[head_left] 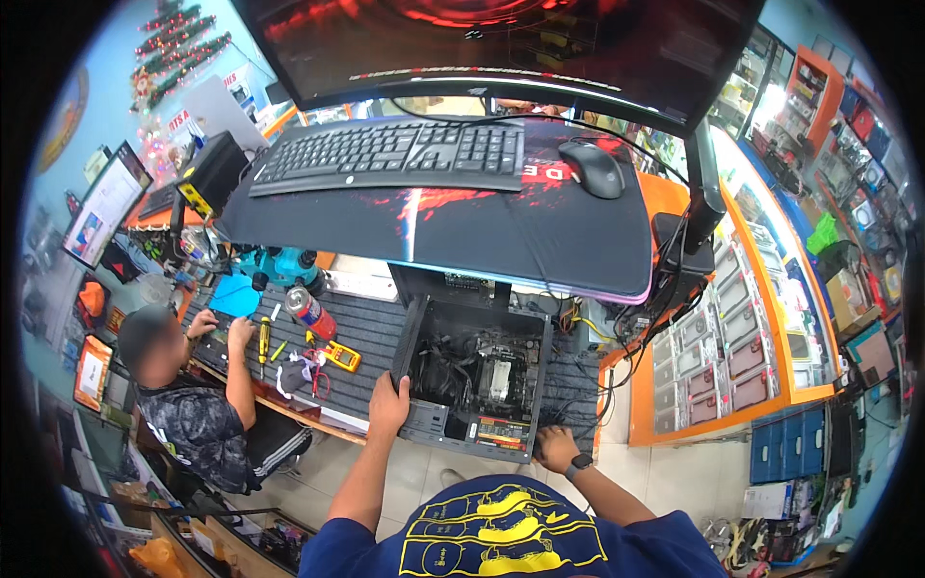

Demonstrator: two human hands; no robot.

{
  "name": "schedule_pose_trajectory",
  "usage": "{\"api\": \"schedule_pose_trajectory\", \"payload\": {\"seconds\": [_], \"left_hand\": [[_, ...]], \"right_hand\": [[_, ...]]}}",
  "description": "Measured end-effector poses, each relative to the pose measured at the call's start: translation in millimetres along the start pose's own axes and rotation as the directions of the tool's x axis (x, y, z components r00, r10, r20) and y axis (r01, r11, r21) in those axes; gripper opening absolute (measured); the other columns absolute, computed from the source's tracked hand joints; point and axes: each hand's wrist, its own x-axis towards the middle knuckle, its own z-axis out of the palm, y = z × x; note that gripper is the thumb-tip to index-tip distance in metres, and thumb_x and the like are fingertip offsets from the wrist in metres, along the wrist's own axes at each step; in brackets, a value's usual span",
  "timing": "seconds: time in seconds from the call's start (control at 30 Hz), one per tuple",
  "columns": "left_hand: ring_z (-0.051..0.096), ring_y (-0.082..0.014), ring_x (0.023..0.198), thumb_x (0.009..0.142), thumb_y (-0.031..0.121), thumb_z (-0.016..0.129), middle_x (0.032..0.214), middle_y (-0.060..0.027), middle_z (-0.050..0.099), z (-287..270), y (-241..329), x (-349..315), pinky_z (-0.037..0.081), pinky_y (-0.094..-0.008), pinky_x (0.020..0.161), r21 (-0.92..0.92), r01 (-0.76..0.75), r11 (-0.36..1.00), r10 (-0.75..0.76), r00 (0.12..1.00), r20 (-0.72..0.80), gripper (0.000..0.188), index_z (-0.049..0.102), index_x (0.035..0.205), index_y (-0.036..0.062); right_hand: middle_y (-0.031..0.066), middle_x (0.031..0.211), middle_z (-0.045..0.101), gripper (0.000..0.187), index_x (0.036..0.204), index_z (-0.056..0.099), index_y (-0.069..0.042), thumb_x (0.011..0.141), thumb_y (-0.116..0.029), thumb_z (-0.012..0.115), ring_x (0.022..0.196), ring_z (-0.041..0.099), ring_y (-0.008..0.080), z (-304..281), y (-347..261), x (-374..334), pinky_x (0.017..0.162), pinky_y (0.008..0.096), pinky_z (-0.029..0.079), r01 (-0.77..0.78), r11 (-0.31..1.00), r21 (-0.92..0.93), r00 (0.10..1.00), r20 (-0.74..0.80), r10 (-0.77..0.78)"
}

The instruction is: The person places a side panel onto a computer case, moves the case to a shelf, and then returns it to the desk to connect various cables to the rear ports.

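Note:
An open black computer case (482, 318) stands on the dark ridged bench mat, its inside showing cables, a board and a labelled power supply (501, 433). My left hand (388, 406) grips the case's left edge near its lower corner, the thumb lying along the panel. At the lower right corner of the case is my right hand (556, 449), its fingers curled in close beside the case wall. Whatever lies under those fingers is hidden. A dark watch (579, 462) is on my right wrist.
Above the case juts a raised mousepad shelf (462, 226) with a keyboard (395, 159), a mouse (594, 169) and a large monitor (511, 48). Left on the bench are a yellow multimeter (341, 355), a screwdriver (264, 342) and a bottle (310, 313). A seated person (193, 414) works there. Loose cables (617, 371) hang right.

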Motion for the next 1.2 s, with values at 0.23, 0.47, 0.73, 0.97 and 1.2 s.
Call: {"api": "schedule_pose_trajectory", "payload": {"seconds": [0.23, 0.47, 0.73, 0.97, 1.2], "left_hand": [[0.058, -0.0456, 0.121, 0.101, 0.052, 0.049, 0.13, -0.03, 0.06, -3, 9, 0, 0.045, -0.0495, 0.103, 0.074, 0.11, 0.991, -0.116, 0.99, 0.082, 0.067, 0.052, 0.136, -0.0053], [0.058, -0.047, 0.12, 0.101, 0.052, 0.05, 0.13, -0.0315, 0.059, -10, 21, -2, 0.046, -0.0499, 0.103, 0.073, 0.131, 0.989, -0.136, 0.989, 0.056, 0.067, 0.052, 0.136, -0.0054], [0.057, -0.047, 0.123, 0.103, 0.055, 0.045, 0.13, -0.0318, 0.06, 14, -4, -1, 0.045, -0.0488, 0.104, 0.165, 0.038, 0.986, -0.046, 0.998, 0.046, 0.07, 0.052, 0.136, -0.0059], [0.051, -0.0449, 0.131, 0.102, 0.058, 0.044, 0.14, -0.0302, 0.054, 4, 11, 2, 0.04, -0.0461, 0.11, 0.187, 0.128, 0.974, -0.147, 0.985, 0.088, 0.076, 0.048, 0.142, -0.0065], [0.05, -0.0456, 0.132, 0.103, 0.056, 0.043, 0.141, -0.0312, 0.053, 9, 11, 5, 0.039, -0.0459, 0.11, 0.209, 0.118, 0.971, -0.142, 0.985, 0.102, 0.075, 0.046, 0.143, -0.0071]], "right_hand": [[0.0208, 0.099, 0.07, 0.027, 0.105, 0.066, -0.003, 0.091, -0.024, 0.056, 0.09, 0.068, 0.0396, 34, 30, 9, 0.079, 0.0491, 0.054, 0.094, 0.968, 0.232, 0.99, 0.081, -0.115], [0.0218, 0.109, 0.07, 0.033, 0.112, 0.067, -0.005, 0.092, -0.031, 0.061, 0.1, 0.069, 0.0382, 9, 61, -20, 0.08, 0.0506, 0.057, -0.01, 0.984, 0.179, 0.948, 0.315, -0.048], [0.0176, 0.102, 0.068, 0.022, 0.102, 0.068, -0.004, 0.095, -0.024, 0.063, 0.094, 0.065, 0.0386, -32, 66, 11, 0.081, 0.0459, 0.052, -0.079, 0.765, 0.64, 0.938, -0.213, 0.275], [0.0176, 0.098, 0.066, 0.02, 0.103, 0.068, -0.002, 0.089, -0.016, 0.067, 0.096, 0.064, 0.0367, -20, 93, 54, 0.084, 0.0457, 0.053, -0.025, 0.877, 0.479, 0.946, -0.271, 0.175], [0.016, 0.103, 0.066, 0.02, 0.096, 0.069, 0.0, 0.085, -0.016, 0.069, 0.101, 0.064, 0.0312, 16, 78, 80, 0.089, 0.0407, 0.054, -0.02, 0.991, 0.132, 0.997, -0.067, 0.029]]}}
